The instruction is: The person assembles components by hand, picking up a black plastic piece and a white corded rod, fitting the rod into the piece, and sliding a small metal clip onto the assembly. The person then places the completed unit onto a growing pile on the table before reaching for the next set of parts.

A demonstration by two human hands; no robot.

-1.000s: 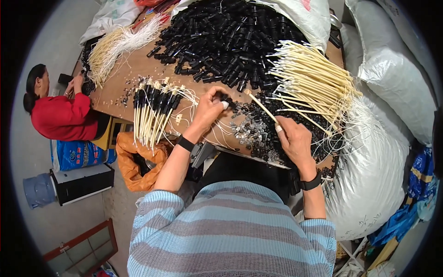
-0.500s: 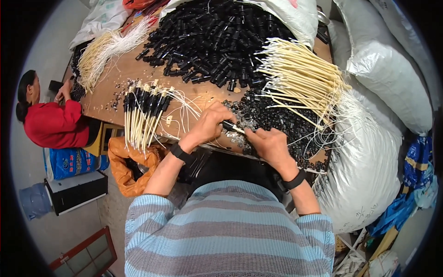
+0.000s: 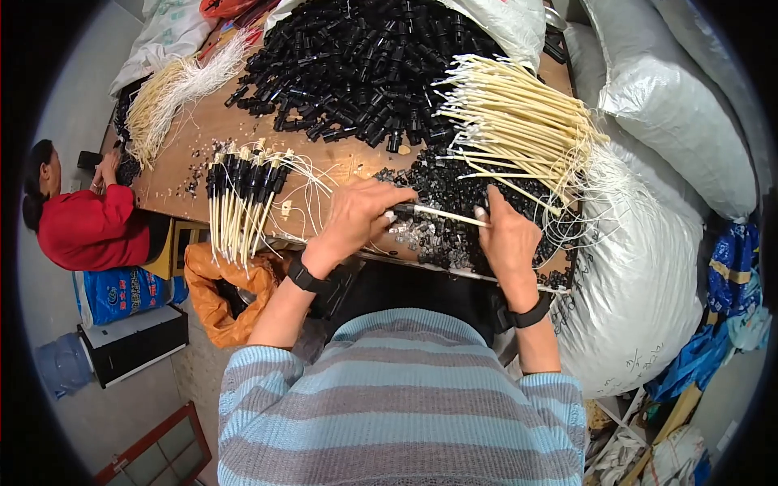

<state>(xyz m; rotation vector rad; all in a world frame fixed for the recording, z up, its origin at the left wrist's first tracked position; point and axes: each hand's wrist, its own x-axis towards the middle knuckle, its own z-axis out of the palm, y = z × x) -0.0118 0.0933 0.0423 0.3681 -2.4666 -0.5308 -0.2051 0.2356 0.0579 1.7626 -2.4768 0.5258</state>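
Over the table's near edge, my left hand [image 3: 355,217] is closed around a black plastic connector [image 3: 404,208]. From its right end a thin cream tube [image 3: 444,214] runs out to my right hand [image 3: 512,236]. That hand pinches the tube's far end at the thumb, with its index finger pointing forward. Beneath the tube lies a heap of small black and clear parts [image 3: 442,182]. To the left of my left hand, a row of finished-looking pieces [image 3: 243,190] shows cream tubes set into black connectors, with white cords trailing.
A large pile of black connectors [image 3: 348,69] covers the table's [image 3: 312,166] back. At right lies a cream tube bundle [image 3: 519,121] with white cords, beside big white sacks [image 3: 640,292]. An orange bag [image 3: 215,304] sits below left. A person in red [image 3: 89,227] works at far left.
My right hand has moved right, away from my left, and a longer stretch of the cream tube now shows between them. The whole view has shifted slightly.
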